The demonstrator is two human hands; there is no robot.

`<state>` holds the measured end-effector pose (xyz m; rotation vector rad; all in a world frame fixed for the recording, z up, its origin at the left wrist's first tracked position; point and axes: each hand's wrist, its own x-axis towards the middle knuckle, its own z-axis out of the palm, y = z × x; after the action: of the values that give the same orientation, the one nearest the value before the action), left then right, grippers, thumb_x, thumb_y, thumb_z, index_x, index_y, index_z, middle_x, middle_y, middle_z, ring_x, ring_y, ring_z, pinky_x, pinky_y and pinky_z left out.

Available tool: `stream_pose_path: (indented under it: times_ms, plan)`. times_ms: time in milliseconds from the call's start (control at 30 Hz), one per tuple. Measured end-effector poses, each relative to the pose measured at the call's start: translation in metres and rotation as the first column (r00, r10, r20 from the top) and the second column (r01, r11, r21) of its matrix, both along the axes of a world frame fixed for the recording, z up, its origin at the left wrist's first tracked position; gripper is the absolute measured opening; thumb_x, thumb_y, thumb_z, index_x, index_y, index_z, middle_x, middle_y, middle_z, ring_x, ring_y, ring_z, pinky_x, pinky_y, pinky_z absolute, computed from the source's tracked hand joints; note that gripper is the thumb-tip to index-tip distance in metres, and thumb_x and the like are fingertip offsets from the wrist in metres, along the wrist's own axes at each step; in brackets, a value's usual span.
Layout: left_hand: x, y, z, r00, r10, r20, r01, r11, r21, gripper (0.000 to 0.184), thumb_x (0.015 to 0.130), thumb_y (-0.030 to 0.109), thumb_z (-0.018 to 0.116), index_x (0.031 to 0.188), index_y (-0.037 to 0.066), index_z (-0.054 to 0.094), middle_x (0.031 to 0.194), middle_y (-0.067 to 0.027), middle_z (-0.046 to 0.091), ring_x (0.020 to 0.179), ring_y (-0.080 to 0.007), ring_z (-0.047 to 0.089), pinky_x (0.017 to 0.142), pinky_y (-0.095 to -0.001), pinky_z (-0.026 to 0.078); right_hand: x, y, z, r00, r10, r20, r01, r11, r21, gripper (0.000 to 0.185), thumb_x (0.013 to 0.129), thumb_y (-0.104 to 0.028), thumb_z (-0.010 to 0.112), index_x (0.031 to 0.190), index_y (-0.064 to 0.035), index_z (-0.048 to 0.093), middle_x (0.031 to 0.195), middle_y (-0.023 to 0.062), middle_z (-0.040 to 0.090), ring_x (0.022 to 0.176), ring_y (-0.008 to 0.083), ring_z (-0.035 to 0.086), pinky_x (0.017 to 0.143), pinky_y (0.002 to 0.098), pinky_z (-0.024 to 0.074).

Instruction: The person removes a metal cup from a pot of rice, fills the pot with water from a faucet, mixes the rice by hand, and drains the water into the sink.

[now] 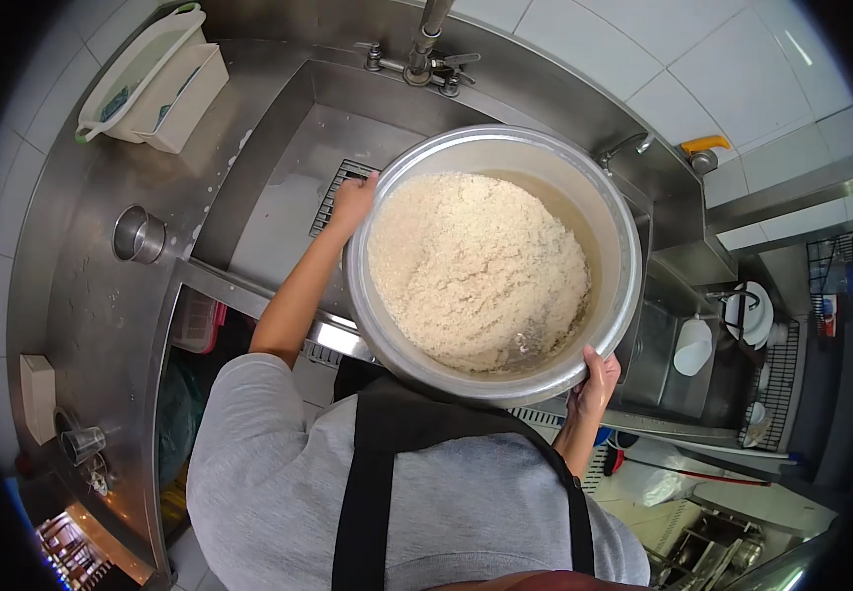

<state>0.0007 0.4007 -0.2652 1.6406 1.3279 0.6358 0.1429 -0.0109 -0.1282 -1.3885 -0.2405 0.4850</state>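
Round metal pot (628, 286) holds wet, pale, grainy rice (480, 261), heaped high; murky water (572, 212) at right; left hand (354, 202) clasps left edge; right hand (596, 381) pinches near-right rim.

On the steel bench (81, 246) to my left, I have a pale tub with green trim (145, 74) at the back corner, a white bin (185, 101) beside it. Near the sink's (347, 120) left edge stands a metal cup (138, 234); farther along, by the bench's wall-side edge, is a white box (38, 394). The tap (418, 71) rises at the sink's back edge. To my right, a white container (692, 347) lies inside the second sink (661, 379), near its right edge.
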Motion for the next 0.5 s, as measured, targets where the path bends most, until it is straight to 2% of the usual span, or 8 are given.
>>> stream_pose_path:
  times_ms: [33,67,167,267,333,367,433,500]
  plan:
    - [0.003,-0.002,0.009,1.0,-0.004,0.016,0.003,0.998,0.065,0.051,0.083,0.044,0.05,0.071,-0.004,0.061,0.072,-0.0217,0.062,0.071,-0.0341,0.061,0.067,-0.0383,0.045,0.006,-0.006,-0.01,0.999,-0.023,-0.028,0.023,1.0,0.0,0.02,0.079,-0.009,0.059,0.093,0.0049,0.058,0.081,0.0082,0.063,0.063,0.0113,0.057,0.056,0.0208,0.0426]
    - [0.005,-0.002,0.016,1.0,-0.008,0.009,0.007,0.998,0.068,0.051,0.083,0.044,0.05,0.071,-0.004,0.061,0.072,-0.0217,0.062,0.071,-0.0341,0.061,0.067,-0.0383,0.045,0.009,-0.008,-0.017,0.999,-0.026,-0.034,0.026,1.0,0.003,0.02,0.079,-0.009,0.059,0.093,0.0049,0.058,0.081,0.0082,0.063,0.063,0.0113,0.057,0.056,0.0208,0.0426]
    - [0.014,0.001,0.035,0.991,-0.098,0.093,0.093,0.994,0.055,0.05,0.083,0.044,0.051,0.07,-0.004,0.06,0.07,-0.0203,0.062,0.068,-0.0308,0.06,0.064,-0.0369,0.044,0.019,-0.017,-0.038,0.987,-0.139,-0.076,0.14,0.99,0.007,0.027,0.082,-0.012,0.058,0.1,0.008,0.056,0.093,0.0113,0.062,0.079,0.016,0.059,0.072,0.0256,0.0445]
    - [0.022,-0.003,0.056,0.981,-0.151,0.123,0.14,0.986,0.092,0.05,0.082,0.043,0.052,0.069,-0.004,0.059,0.068,-0.0184,0.061,0.065,-0.028,0.06,0.062,-0.0361,0.044,0.029,-0.024,-0.054,0.977,-0.188,-0.102,0.188,0.982,-0.012,0.028,0.082,-0.013,0.058,0.101,0.0083,0.056,0.092,0.0112,0.062,0.078,0.0159,0.059,0.071,0.0256,0.0446]
    - [0.024,-0.01,0.076,0.982,-0.176,0.063,0.174,0.984,0.035,0.046,0.083,0.041,0.055,0.079,-0.004,0.064,0.072,-0.0106,0.064,0.067,-0.015,0.059,0.064,-0.0276,0.045,0.032,-0.021,-0.053,0.969,-0.229,-0.097,0.227,0.973,-0.032,0.029,0.082,-0.014,0.057,0.1,0.0092,0.056,0.091,0.011,0.062,0.078,0.0161,0.058,0.071,0.0254,0.0442]
    - [0.028,-0.009,0.072,0.981,-0.187,0.058,0.185,0.982,0.034,0.046,0.083,0.041,0.055,0.079,-0.004,0.064,0.072,-0.0106,0.064,0.067,-0.015,0.059,0.064,-0.0276,0.045,0.035,-0.021,-0.056,0.971,-0.225,-0.08,0.222,0.974,-0.045,0.028,0.082,-0.014,0.057,0.098,0.0093,0.057,0.091,0.0109,0.062,0.078,0.016,0.058,0.071,0.0253,0.044]
    - [0.036,0.005,0.061,0.995,-0.101,0.0,0.1,0.984,0.146,0.051,0.078,0.047,0.056,0.069,-0.002,0.059,0.071,-0.0183,0.062,0.07,-0.0285,0.061,0.067,-0.0354,0.045,0.043,-0.013,-0.058,0.972,-0.23,-0.043,0.227,0.972,-0.052,0.028,0.081,-0.014,0.057,0.096,0.0098,0.058,0.09,0.011,0.061,0.079,0.0163,0.057,0.072,0.0258,0.0432]
    - [0.048,0.015,0.061,0.996,-0.079,-0.037,0.084,0.98,0.179,0.052,0.077,0.049,0.057,0.069,-0.002,0.06,0.072,-0.019,0.062,0.073,-0.0292,0.061,0.069,-0.0354,0.045,0.061,-0.001,-0.061,0.972,-0.233,0.021,0.234,0.97,-0.071,0.027,0.081,-0.016,0.058,0.093,0.0089,0.059,0.084,0.0094,0.061,0.072,0.0149,0.057,0.066,0.0247,0.0432]
